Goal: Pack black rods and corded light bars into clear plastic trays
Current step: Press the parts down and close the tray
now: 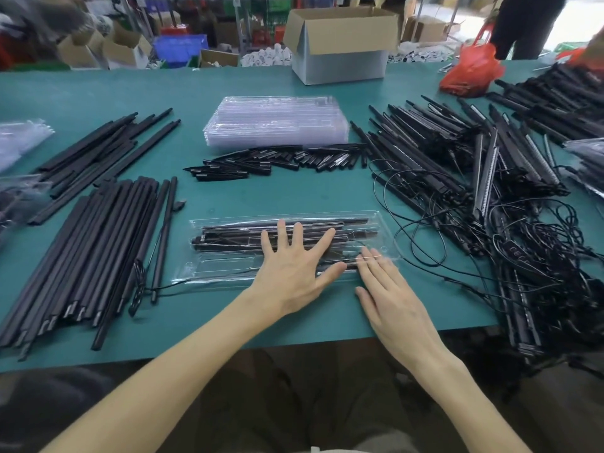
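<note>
A clear plastic tray [225, 263] lies on the green table near the front edge, with black rods and a corded light bar [235, 238] inside it. My left hand [294, 263] presses flat on the tray's middle with fingers spread. My right hand [389, 292] lies flat with straight fingers on the tray's right end. Long black rods [98, 250] are piled at the left. Corded light bars [457, 178] with tangled black cords lie in a heap at the right.
A stack of empty clear trays [277, 120] sits at the table's middle, with short black pieces [277, 160] in front of it. Behind stand an open cardboard box [340, 44] and a red bag [470, 70]. Bagged items [19, 138] lie far left.
</note>
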The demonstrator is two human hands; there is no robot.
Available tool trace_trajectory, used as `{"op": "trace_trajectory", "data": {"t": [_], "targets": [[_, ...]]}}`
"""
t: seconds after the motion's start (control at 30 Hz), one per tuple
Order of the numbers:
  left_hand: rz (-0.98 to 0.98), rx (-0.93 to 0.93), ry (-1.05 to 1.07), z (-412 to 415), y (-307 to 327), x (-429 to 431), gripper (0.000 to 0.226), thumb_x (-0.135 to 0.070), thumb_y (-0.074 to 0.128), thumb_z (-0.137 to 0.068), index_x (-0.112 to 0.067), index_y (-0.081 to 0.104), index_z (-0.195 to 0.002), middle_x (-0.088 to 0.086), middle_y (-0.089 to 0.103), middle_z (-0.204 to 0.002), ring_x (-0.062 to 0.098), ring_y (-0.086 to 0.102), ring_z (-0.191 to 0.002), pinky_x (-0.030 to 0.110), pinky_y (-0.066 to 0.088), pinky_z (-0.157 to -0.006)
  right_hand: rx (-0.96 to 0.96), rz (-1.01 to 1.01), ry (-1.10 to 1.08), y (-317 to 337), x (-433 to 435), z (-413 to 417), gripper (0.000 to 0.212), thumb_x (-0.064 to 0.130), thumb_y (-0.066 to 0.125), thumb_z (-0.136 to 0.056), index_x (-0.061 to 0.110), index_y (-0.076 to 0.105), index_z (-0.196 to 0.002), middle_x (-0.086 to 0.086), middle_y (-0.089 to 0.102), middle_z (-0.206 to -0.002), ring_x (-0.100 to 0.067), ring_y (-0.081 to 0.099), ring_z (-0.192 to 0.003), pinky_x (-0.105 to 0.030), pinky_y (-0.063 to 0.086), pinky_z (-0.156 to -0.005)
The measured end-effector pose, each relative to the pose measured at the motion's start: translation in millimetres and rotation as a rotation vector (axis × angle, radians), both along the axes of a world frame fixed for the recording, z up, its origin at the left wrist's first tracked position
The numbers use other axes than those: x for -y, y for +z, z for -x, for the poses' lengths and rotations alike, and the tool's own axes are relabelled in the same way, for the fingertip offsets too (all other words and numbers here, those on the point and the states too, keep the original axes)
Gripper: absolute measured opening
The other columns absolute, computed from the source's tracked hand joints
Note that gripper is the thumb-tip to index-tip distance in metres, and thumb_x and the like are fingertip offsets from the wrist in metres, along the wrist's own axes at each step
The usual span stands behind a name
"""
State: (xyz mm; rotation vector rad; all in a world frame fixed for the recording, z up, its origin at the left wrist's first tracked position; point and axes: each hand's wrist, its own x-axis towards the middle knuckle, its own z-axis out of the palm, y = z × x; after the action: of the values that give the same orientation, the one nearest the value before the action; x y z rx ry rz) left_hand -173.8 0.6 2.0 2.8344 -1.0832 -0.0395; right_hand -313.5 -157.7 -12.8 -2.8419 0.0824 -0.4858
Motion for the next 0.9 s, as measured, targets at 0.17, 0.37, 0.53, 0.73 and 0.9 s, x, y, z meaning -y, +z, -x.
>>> {"op": "trace_trajectory", "data": {"t": [0.17,0.37,0.53,0.73,0.9], "targets": [[0.006,0.006,0.011,0,-2,0,0.082,-0.084,-0.007,-0.083,-0.044,-0.007,-0.155,0.021,0.012,-0.163,0.045,-0.004,-0.152,0.07,0.002,-0.117,0.061,-0.114,-0.014,-2,1,12,0.051,0.011,0.057,-0.1,0.009,0.044,-0.149,0.001,0.037,-0.158,-0.008,0.027,-0.15,-0.031,0.027,-0.122],[0.017,0.0,0.016,0,-5,0,0.082,-0.083,-0.008,-0.084,-0.045,-0.004,-0.156,0.019,0.012,-0.163,0.044,-0.006,-0.152,0.069,0.001,-0.118,0.056,-0.143,-0.035,-1,0,16,0.051,0.009,0.054,-0.101,0.011,0.042,-0.151,0.003,0.037,-0.158,-0.007,0.027,-0.149,-0.028,0.023,-0.123],[-0.006,0.012,0.012,-1,-3,0,0.083,-0.082,-0.01,-0.084,-0.043,-0.006,-0.157,0.021,0.011,-0.164,0.046,-0.005,-0.151,0.069,0.001,-0.118,-0.002,-0.069,-0.023,0,1,13,0.053,0.01,0.048,-0.103,0.011,0.034,-0.155,0.001,0.03,-0.162,-0.008,0.019,-0.152,-0.034,0.017,-0.125],[-0.004,0.002,0.007,0,-4,-2,0.084,-0.082,-0.015,-0.082,-0.044,-0.01,-0.156,0.02,0.005,-0.166,0.045,-0.011,-0.151,0.069,-0.001,-0.117,0.032,-0.226,-0.029,2,-2,15,0.052,0.009,0.051,-0.102,0.013,0.039,-0.153,0.006,0.033,-0.16,-0.001,0.019,-0.15,-0.019,0.014,-0.122],[-0.003,0.001,0.006,-2,-3,-1,0.084,-0.082,-0.017,-0.081,-0.044,-0.009,-0.156,0.019,0.007,-0.166,0.045,-0.009,-0.152,0.069,0.0,-0.118,0.107,-0.312,-0.055,0,-5,18,0.054,0.006,0.058,-0.098,0.013,0.045,-0.15,0.006,0.039,-0.157,-0.002,0.03,-0.147,-0.011,0.022,-0.116]]}}
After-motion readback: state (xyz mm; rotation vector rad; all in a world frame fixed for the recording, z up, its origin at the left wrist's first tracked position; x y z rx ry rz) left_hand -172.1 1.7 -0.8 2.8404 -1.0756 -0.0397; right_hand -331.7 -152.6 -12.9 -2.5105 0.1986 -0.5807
